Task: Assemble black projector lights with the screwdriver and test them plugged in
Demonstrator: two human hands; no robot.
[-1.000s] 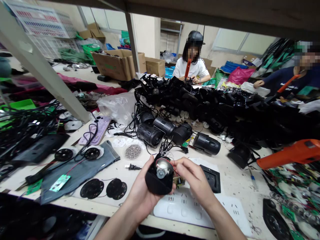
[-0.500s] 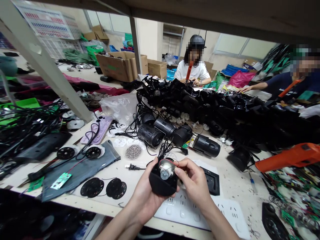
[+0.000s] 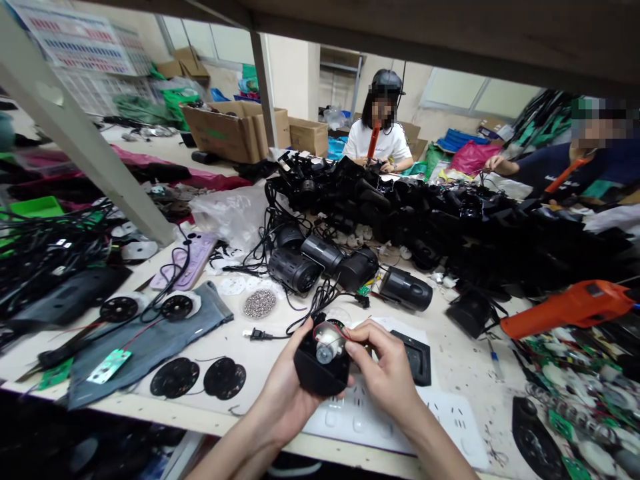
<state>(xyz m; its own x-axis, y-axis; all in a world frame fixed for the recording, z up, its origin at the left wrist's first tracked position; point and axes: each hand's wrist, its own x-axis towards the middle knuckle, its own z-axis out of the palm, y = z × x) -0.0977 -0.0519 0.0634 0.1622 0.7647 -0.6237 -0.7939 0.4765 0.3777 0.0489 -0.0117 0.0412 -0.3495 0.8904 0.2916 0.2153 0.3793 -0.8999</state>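
My left hand [image 3: 280,393] is wrapped round a black plastic housing [image 3: 320,379] from the left and below. In the housing's open top sits a small silvery motor [image 3: 328,343], with its toothed metal end towards me. Thumb and forefinger of my right hand [image 3: 387,367] are pinched together at the motor's right side, on a thin red wire [image 3: 341,327]. A black power cord [image 3: 325,299] lies behind the housing, and its plug [image 3: 257,335] rests to the left. Under my hands are white socket panels [image 3: 360,417], and a black rectangular frame [image 3: 417,360] is to the right.
Several black cylindrical housings [image 3: 295,270] stand behind my hands, before a big black heap [image 3: 400,200]. A dish of screws [image 3: 259,303] and black mesh discs [image 3: 175,377] lie to the left. An orange power tool [image 3: 570,310] lies right. Two co-workers sit opposite.
The view has shifted slightly, so things appear a little further left. My right fingers have shifted a little at the motor's side. The right co-worker's outstretched hand has lifted.
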